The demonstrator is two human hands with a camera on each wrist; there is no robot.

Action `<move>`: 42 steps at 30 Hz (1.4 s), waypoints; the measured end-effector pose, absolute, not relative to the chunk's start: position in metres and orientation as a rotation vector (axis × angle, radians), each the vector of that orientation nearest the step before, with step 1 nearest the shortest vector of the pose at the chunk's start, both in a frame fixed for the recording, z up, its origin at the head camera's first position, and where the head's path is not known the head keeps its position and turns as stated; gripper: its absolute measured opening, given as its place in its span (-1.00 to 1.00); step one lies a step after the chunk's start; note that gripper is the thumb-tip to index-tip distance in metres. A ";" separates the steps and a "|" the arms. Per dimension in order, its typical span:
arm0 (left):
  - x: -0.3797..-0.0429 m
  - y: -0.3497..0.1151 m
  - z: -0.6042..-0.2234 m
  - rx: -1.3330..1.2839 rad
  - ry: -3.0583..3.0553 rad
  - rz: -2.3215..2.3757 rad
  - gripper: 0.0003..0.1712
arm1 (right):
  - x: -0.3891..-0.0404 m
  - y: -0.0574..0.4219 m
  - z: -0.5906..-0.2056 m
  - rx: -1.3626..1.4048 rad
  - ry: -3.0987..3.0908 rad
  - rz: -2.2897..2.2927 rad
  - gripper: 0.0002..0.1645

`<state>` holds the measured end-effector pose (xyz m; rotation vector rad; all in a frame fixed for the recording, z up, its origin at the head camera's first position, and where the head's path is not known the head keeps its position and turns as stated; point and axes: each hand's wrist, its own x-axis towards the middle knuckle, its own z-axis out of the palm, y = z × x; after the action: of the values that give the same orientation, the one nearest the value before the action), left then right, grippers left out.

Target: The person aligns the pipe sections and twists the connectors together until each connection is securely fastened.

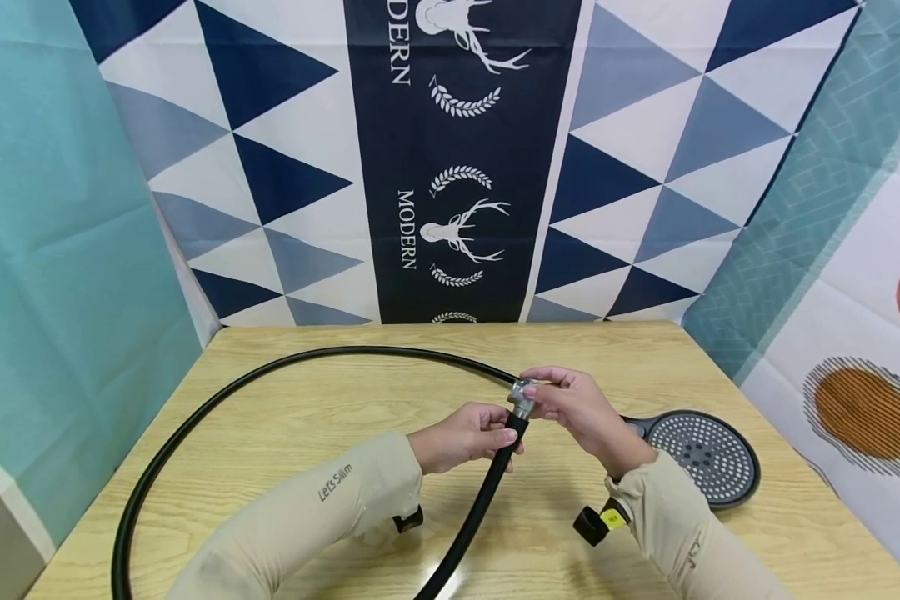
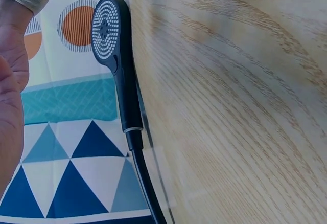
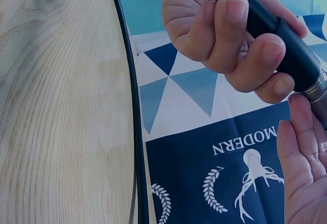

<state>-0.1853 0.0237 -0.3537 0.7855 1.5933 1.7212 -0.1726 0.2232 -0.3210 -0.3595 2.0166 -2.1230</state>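
A black shower hose rises from the table's front edge, its thick black end sleeve gripped by my left hand. Fingers of that hand wrap round the sleeve in the right wrist view. Above it, my right hand pinches a silver metal fitting between thumb and fingers. Fitting and sleeve meet end to end, in line with each other. To the right, partly behind the right forearm, a dark round shower head lies face up; its handle shows in the left wrist view, joined to the hose.
The hose makes a wide loop over the left of the wooden table. Patterned cloth hangs behind the table and on both sides. A black wrist strap with a yellow tag hangs under the right sleeve.
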 end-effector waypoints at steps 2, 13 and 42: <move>-0.186 0.024 -0.354 0.787 1.608 1.715 -0.77 | -0.173 0.223 -0.321 -0.349 2.037 -2.108 -0.78; -0.191 0.019 -0.356 0.810 1.429 1.701 -0.55 | -0.175 0.223 -0.324 -0.353 1.946 -2.153 -0.85; -0.188 0.020 -0.366 0.795 1.303 1.779 -0.53 | -0.175 0.222 -0.325 -0.341 1.974 -2.141 -0.85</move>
<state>-0.1878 0.0202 -0.3657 0.7951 1.3027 1.7790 -0.1748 0.2219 -0.3253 -0.3409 1.9739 -2.1408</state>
